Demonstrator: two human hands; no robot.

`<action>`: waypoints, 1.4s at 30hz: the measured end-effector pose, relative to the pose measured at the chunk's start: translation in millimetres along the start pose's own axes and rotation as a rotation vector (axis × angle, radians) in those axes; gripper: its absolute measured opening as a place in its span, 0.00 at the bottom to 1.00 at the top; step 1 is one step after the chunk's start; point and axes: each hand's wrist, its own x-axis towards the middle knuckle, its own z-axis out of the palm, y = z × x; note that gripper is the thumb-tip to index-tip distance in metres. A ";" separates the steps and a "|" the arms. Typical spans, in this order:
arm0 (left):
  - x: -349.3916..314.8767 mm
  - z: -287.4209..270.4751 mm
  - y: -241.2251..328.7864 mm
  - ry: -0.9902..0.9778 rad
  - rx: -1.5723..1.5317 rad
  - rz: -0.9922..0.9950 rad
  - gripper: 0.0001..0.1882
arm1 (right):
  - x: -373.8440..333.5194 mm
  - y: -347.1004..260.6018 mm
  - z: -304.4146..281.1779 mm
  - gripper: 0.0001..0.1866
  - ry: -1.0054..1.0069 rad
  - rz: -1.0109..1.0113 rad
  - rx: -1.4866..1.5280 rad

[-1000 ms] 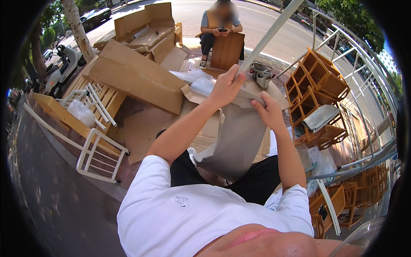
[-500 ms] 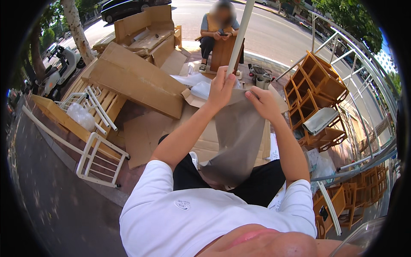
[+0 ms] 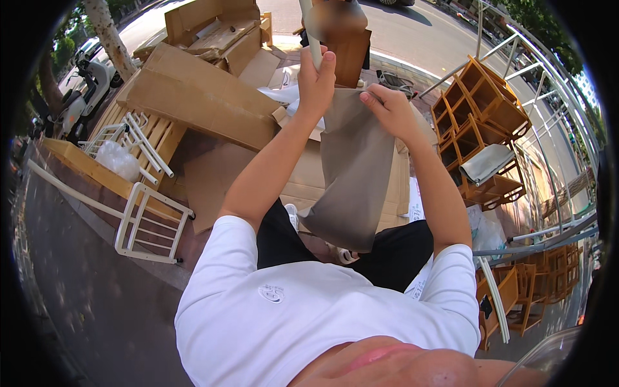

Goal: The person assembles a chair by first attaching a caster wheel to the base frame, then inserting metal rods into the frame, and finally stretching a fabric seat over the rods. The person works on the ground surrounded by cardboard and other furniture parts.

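A cream-white pole (image 3: 311,31) rises from my left hand (image 3: 315,87), whose fingers are wrapped round it. The pole's lower end is hidden by the hand and the cloth. From between my two hands hangs a grey-brown sheet of cloth (image 3: 354,161), its top edge running across from near my left hand to the right. My right hand (image 3: 390,111) pinches the upper right corner of this cloth between thumb and fingers. The lower end of the cloth droops between my knees, above my shoes.
Flattened cardboard (image 3: 303,174) covers the ground ahead, with a long cardboard box (image 3: 200,97) at the left. Stacked wooden chairs (image 3: 474,122) and metal tubes (image 3: 541,84) stand right. A white metal frame (image 3: 151,222) lies left. A person sits opposite behind a brown board (image 3: 348,58).
My view has tilted down a little. Both hands now sit higher in the picture with the pole and the cloth, and the cloth hangs straighter. Both grips look unchanged.
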 end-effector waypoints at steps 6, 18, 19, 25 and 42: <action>40.2 8.6 36.1 -0.044 0.048 0.008 0.21 | 21.4 -18.0 -23.1 0.19 -0.026 -0.055 0.006; 69.1 19.8 48.7 -0.071 0.094 -0.133 0.19 | 41.1 -2.2 -41.9 0.20 -0.006 -0.173 -0.113; 70.4 20.0 42.0 -0.022 0.178 -0.023 0.20 | 40.1 0.4 -38.7 0.20 -0.007 -0.182 -0.112; 68.2 32.1 43.9 -0.066 0.309 0.028 0.26 | 36.7 1.3 -47.5 0.19 0.030 -0.200 -0.231; -8.4 1.7 2.4 -0.163 -0.007 -0.246 0.17 | -1.6 45.1 18.4 0.15 -0.089 -0.229 -0.179</action>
